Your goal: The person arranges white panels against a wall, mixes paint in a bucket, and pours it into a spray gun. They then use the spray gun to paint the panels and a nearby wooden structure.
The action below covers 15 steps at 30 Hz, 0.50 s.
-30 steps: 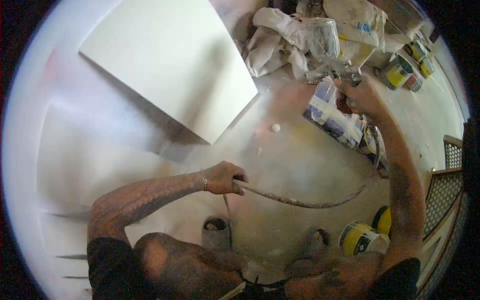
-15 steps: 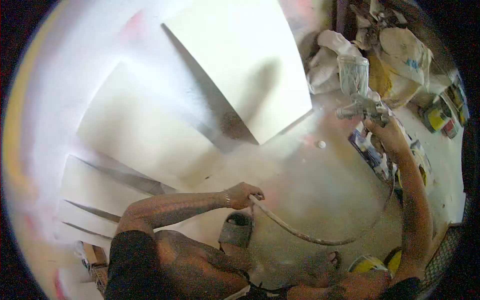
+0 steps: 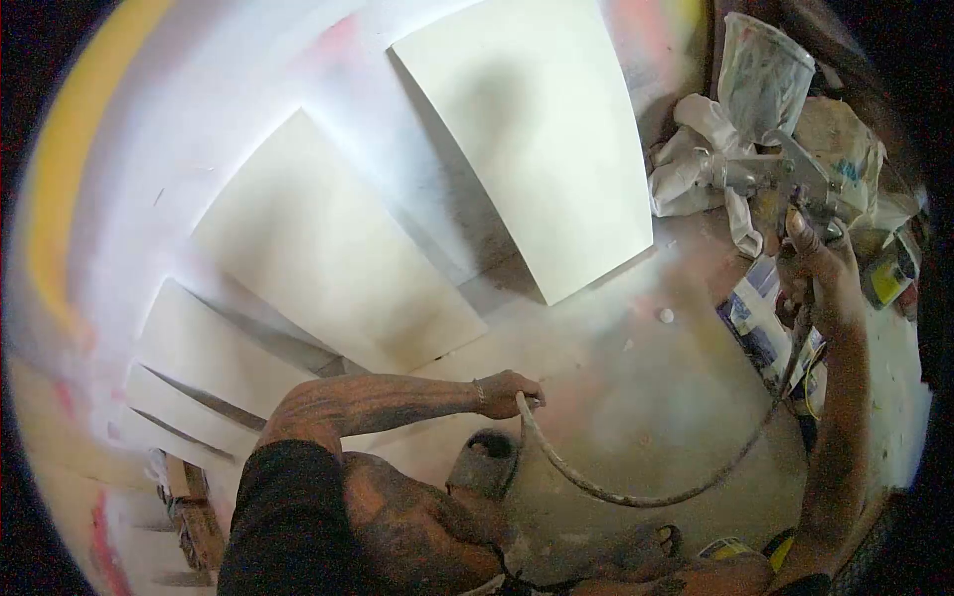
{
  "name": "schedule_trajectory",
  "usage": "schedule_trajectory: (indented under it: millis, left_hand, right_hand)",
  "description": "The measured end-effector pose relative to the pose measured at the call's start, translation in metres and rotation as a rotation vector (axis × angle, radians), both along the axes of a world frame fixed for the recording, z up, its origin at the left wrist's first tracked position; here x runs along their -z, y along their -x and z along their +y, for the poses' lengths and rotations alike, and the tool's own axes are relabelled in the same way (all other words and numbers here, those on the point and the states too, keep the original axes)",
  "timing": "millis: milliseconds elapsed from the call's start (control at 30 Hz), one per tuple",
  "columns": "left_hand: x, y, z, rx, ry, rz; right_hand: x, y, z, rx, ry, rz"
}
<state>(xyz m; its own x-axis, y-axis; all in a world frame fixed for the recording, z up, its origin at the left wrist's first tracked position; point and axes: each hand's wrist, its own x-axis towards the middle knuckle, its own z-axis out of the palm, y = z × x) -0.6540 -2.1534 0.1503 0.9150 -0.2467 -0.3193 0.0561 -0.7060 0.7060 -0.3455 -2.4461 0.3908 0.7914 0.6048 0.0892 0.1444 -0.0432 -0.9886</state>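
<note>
My right hand (image 3: pixel 827 270) grips a metal spray gun (image 3: pixel 785 179) with a clear plastic cup (image 3: pixel 763 74) on top, held up at the far right. A dusty air hose (image 3: pixel 616 482) curves from the gun down across the floor to my left hand (image 3: pixel 509 392), which is closed around it. Several white panels lean against the wall ahead: one (image 3: pixel 532 134) at the top, a second (image 3: pixel 333 253) left of it, more (image 3: pixel 204 372) lower left. My feet in sandals (image 3: pixel 484 462) stand on the overspray-coated floor.
Crumpled white cloth (image 3: pixel 691 169) and sacks (image 3: pixel 840 139) lie beside the gun. A blue and white carton (image 3: pixel 760 323) and paint tins (image 3: pixel 889 278) sit at the right. A small white cap (image 3: pixel 666 316) lies on the floor. The wall (image 3: pixel 119 199) shows yellow and pink overspray.
My view has swung left, showing more panels. My right hand has raised the spray gun higher. My left hand keeps its hold on the hose.
</note>
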Motion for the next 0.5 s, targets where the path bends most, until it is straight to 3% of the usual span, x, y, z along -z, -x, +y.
schedule_trajectory:
  millis: [100, 233, 300, 500]
  left_hand:
    - [-0.003, 0.001, 0.003, 0.005, 0.000, 0.064]
    - [-0.004, 0.003, 0.000, 0.034, 0.027, 0.048]
    - [-0.003, 0.000, -0.004, 0.069, 0.035, 0.023]
    - [-0.021, -0.004, -0.016, 0.115, -0.008, 0.123]
  right_hand:
    - [-0.011, 0.001, -0.002, -0.066, 0.001, -0.040]
    - [-0.005, -0.002, -0.006, 0.025, 0.047, -0.096]
    - [0.013, -0.012, -0.013, 0.107, 0.265, -0.127]
    - [0.036, -0.020, -0.014, 0.072, 0.437, -0.090]
